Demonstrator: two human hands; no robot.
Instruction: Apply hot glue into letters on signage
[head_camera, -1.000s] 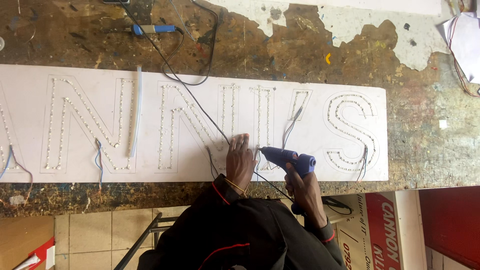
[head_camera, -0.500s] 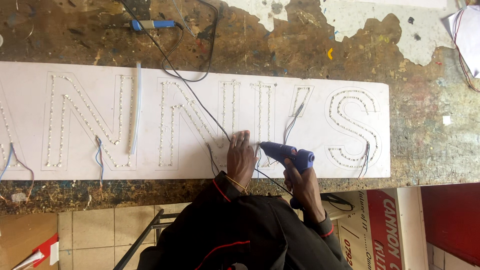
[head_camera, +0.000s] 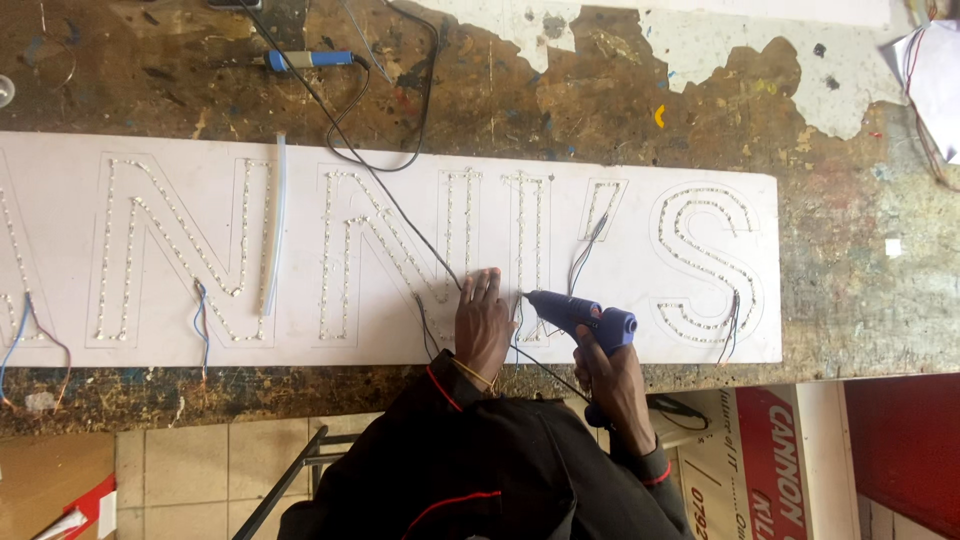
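A long white sign board (head_camera: 620, 340) lies on the worn workbench, with large letter outlines made of rows of small light dots. My left hand (head_camera: 483, 322) rests flat on the board near its front edge, fingers pressed beside a narrow upright letter. My right hand (head_camera: 608, 372) grips a blue glue gun (head_camera: 582, 315). Its nozzle points left and touches the board just right of my left fingers. A thin black cord (head_camera: 400, 215) runs diagonally from the bench's far side across the board to my hands.
A blue-handled tool (head_camera: 310, 60) lies at the bench's far side. A pale translucent stick (head_camera: 279, 225) rests upright on the board. Loose blue and red wires (head_camera: 200, 315) hang off the front edge. Crumpled paper (head_camera: 935, 70) sits far right; a printed box (head_camera: 750, 460) stands below.
Both hands and the glue gun stay in almost the same spot on the board. Only the view drifts slightly.
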